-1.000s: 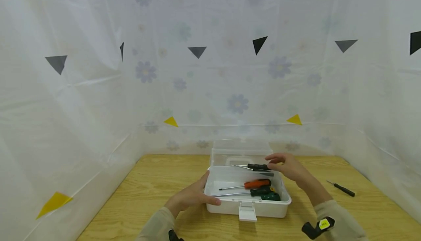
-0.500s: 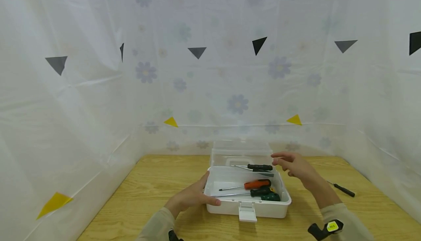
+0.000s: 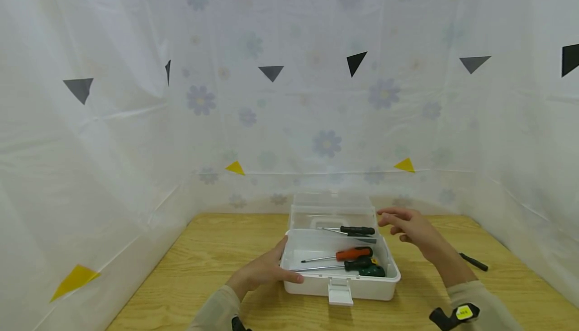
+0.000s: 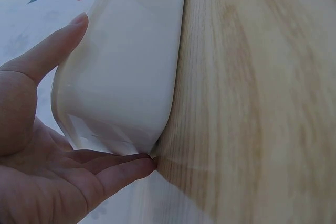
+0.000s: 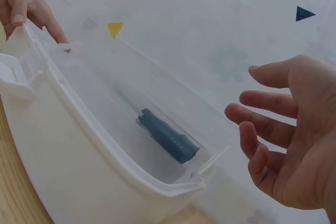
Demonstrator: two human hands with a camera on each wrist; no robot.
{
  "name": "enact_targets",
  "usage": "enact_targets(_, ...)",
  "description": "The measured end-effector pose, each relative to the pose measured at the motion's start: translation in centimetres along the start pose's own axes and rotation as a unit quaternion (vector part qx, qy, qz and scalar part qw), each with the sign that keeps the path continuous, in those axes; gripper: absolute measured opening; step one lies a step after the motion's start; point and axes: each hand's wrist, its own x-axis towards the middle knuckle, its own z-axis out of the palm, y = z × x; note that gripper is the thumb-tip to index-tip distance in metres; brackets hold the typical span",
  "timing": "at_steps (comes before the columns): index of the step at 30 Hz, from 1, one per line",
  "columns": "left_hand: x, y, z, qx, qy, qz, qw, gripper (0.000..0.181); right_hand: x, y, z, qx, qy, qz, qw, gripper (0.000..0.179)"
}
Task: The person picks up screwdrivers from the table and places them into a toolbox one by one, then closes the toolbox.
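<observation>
The space is closed in by pale flowered sheeting (image 3: 294, 115), hung beyond and to both sides of the grips. Beneath them a wood-grain worktop (image 3: 190, 270) is spread, and on it, between the grips, a white toolbox (image 3: 307, 287) is set. Its clear lid (image 3: 332, 199) is raised beyond both grips, not yet closed. The box's left end is clasped by the left grip (image 3: 264, 269), thumb laid on the front edge; nothing is held by the right grip (image 3: 409, 228), its fingers apart just beside the box's right end. Stowing is judged well advanced: to the right of the left grip an orange screwdriver (image 3: 350, 254), a black screwdriver (image 3: 355, 263) and a green handle (image 3: 373, 270) are gathered inside, and dark screwdrivers (image 3: 357, 230) are laid in the clear tray (image 3: 312, 238) behind. Only a thin screwdriver (image 3: 474, 262) is left outside, right of the right grip.
</observation>
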Motion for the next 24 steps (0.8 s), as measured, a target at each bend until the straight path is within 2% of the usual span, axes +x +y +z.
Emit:
enact_targets(10, 0.1, -0.1, -0.1, 0.002, -0.003, 0.004, 1.0000, 0.126, -0.2, 0.4, -0.7, 0.007, 0.003, 0.009, 0.9999, 0.055)
enact_targets(24, 0.1, 0.0, 0.0, -0.002, -0.005, 0.008, 1.0000, 0.126, -0.5, 1.7, -3.1, 0.036, -0.038, 0.007, 0.9986, 0.054)
